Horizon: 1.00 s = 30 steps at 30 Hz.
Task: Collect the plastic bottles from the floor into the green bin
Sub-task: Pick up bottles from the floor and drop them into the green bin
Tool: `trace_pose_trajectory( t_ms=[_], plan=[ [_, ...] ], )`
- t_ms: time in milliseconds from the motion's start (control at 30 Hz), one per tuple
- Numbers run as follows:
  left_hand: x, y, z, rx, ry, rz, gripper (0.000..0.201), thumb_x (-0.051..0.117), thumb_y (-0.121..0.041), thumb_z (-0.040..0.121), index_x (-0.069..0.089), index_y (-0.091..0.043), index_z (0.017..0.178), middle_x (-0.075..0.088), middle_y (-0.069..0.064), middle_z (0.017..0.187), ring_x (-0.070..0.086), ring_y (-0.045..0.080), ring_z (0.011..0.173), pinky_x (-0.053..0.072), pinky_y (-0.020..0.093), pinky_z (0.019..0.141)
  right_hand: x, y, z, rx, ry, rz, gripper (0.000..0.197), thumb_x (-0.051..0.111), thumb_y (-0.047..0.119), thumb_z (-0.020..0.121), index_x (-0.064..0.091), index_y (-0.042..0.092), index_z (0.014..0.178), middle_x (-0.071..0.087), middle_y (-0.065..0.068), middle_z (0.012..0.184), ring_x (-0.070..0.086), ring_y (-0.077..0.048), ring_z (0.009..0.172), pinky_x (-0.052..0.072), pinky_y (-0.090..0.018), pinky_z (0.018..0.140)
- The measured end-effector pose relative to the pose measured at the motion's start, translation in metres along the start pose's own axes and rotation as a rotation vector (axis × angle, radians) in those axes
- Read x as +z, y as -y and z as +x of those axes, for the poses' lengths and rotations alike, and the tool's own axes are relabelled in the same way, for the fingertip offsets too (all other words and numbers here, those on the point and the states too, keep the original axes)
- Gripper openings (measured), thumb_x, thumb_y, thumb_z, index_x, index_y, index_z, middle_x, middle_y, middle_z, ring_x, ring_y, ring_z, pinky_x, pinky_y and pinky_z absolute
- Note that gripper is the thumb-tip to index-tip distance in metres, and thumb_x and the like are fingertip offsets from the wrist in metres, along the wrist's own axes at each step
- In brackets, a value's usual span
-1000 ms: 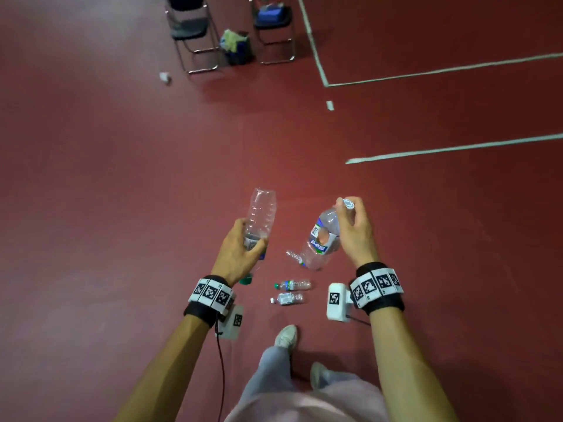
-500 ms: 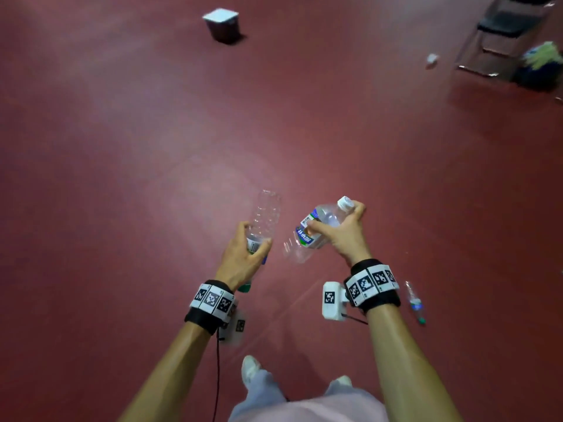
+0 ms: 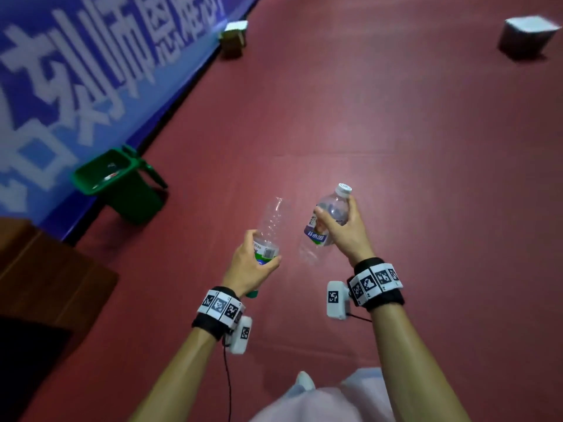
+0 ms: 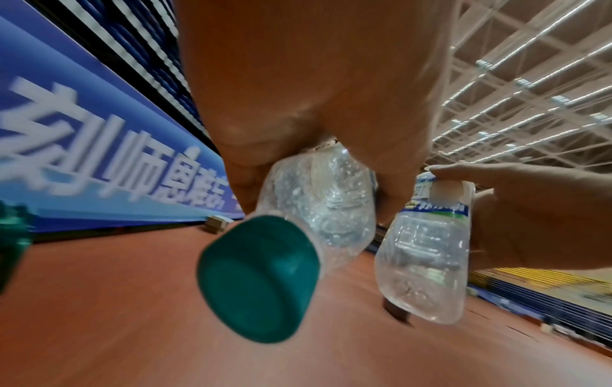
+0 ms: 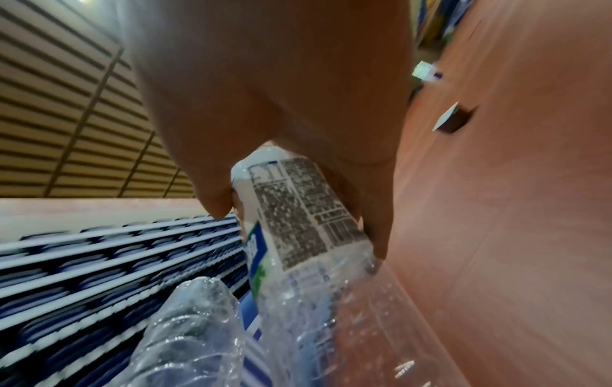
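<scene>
We have two clear plastic bottles in hand, none visible on the floor here. Green-capped bottle [image 3: 269, 231] sits in our left hand [image 3: 250, 268], fingers wrapped round its labelled lower part, cap end toward the wrist, base pointing away. White-capped bottle [image 3: 329, 222] is in our right hand [image 3: 342, 231], fingers and thumb curled about its label band, cap up and away. Bottles near each other, not touching in the head view. Green bin [image 3: 120, 185] stands open ahead-left against the blue banner [image 3: 76, 74], well apart from the hands; something already inside, probably bottles, too blurred to say.

To do the step well: walk close, bring each bottle over the bin mouth, release one at a time so neither bounces off the rim.

Writing: white Chinese characters on the banner, smeared; the white-capped bottle's blue band carries white characters, unreadable; barcode on the green-capped one.
</scene>
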State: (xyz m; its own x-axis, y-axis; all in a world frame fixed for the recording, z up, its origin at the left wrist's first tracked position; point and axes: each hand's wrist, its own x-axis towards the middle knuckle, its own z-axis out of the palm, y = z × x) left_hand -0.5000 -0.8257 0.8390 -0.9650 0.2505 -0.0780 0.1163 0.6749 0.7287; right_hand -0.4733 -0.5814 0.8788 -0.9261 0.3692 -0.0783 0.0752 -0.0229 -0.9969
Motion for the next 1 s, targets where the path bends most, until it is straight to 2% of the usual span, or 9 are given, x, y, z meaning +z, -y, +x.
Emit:
trace_pose_trajectory(
  t_ms=[133,200,267,333,400,500,633,867,1000],
  plan=[
    [-0.075,0.076,-0.003,-0.185,-0.193,-0.064,0.073,0.078,-0.055,0.079,0.035,-0.032,0.133,0.067,-0.005,0.103,0.068,0.012,0.086,0.059,0.035,0.080,0.121,0.005,0.033,0.019,0.232,-0.021,0.071,0.085,0.031,0.081,0.038,0.027,0.135,0.068,-0.001,0.120,0.072,-0.011,0.102,0.058,-0.039,0.096],
    [-0.102,0.112,-0.006,-0.263,-0.285,-0.110,0.072,0.076,-0.057,0.078,0.035,-0.034,0.132,0.067,-0.005,0.107,0.069,0.012,0.088,0.060,0.034,0.078,0.175,0.002,0.047,0.034,0.339,-0.064,0.082,0.088,0.019,0.078,0.030,0.022,0.136,0.064,-0.002,0.120,0.072,-0.007,0.094,0.061,-0.030,0.085],
    [-0.123,0.144,-0.008,-0.328,-0.354,-0.148,0.063,0.077,-0.045,0.081,0.037,-0.033,0.128,0.067,-0.002,0.110,0.070,0.011,0.087,0.060,0.031,0.075,0.225,-0.007,0.061,0.043,0.415,-0.114,0.086,0.089,0.009,0.075,0.026,0.021,0.133,0.061,-0.003,0.121,0.072,-0.007,0.089,0.060,-0.023,0.074],
    [-0.140,0.171,-0.005,-0.392,-0.403,-0.179,0.060,0.076,-0.033,0.081,0.037,-0.033,0.126,0.066,0.000,0.113,0.070,0.012,0.088,0.060,0.033,0.078,0.271,-0.021,0.077,0.062,0.472,-0.147,0.088,0.090,0.007,0.072,0.026,0.023,0.130,0.059,-0.007,0.122,0.072,-0.014,0.092,0.060,-0.025,0.072],
    [-0.157,0.195,0.004,-0.455,-0.421,-0.189,0.063,0.075,-0.032,0.078,0.036,-0.034,0.128,0.063,-0.001,0.115,0.069,0.013,0.092,0.060,0.037,0.084,0.314,-0.031,0.096,0.083,0.532,-0.170,0.087,0.091,0.010,0.070,0.027,0.024,0.126,0.059,-0.011,0.122,0.073,-0.020,0.093,0.063,-0.033,0.074],
    [-0.183,0.226,0.034,-0.526,-0.473,-0.157,0.067,0.077,-0.042,0.075,0.040,-0.032,0.130,0.059,-0.006,0.116,0.064,0.011,0.100,0.057,0.034,0.088,0.376,-0.040,0.137,0.112,0.626,-0.182,0.085,0.092,0.012,0.069,0.029,0.019,0.126,0.061,-0.012,0.117,0.075,-0.024,0.090,0.064,-0.041,0.077],
    [-0.225,0.258,0.090,-0.593,-0.558,-0.053,0.063,0.083,-0.042,0.074,0.050,-0.024,0.124,0.052,-0.008,0.111,0.056,0.012,0.101,0.053,0.032,0.090,0.462,-0.035,0.209,0.114,0.734,-0.175,0.083,0.093,0.022,0.070,0.035,0.015,0.129,0.067,-0.010,0.115,0.074,-0.021,0.094,0.064,-0.041,0.079],
    [-0.322,0.291,0.197,-0.673,-0.683,-0.070,0.051,0.083,-0.031,0.072,0.046,-0.033,0.108,0.067,-0.008,0.090,0.067,0.008,0.076,0.059,0.034,0.069,0.607,0.015,0.328,0.036,0.819,-0.009,0.053,0.083,0.025,0.083,0.051,0.023,0.126,0.072,-0.001,0.106,0.071,-0.007,0.088,0.059,-0.026,0.075],
    [-0.360,0.308,0.240,-0.698,-0.704,-0.079,0.057,0.085,-0.035,0.076,0.043,-0.033,0.115,0.068,-0.009,0.092,0.068,0.003,0.074,0.055,0.024,0.064,0.659,0.016,0.364,0.063,0.877,-0.002,0.053,0.083,0.031,0.083,0.051,0.028,0.124,0.073,-0.002,0.108,0.072,-0.020,0.099,0.062,-0.039,0.085]
  ],
)
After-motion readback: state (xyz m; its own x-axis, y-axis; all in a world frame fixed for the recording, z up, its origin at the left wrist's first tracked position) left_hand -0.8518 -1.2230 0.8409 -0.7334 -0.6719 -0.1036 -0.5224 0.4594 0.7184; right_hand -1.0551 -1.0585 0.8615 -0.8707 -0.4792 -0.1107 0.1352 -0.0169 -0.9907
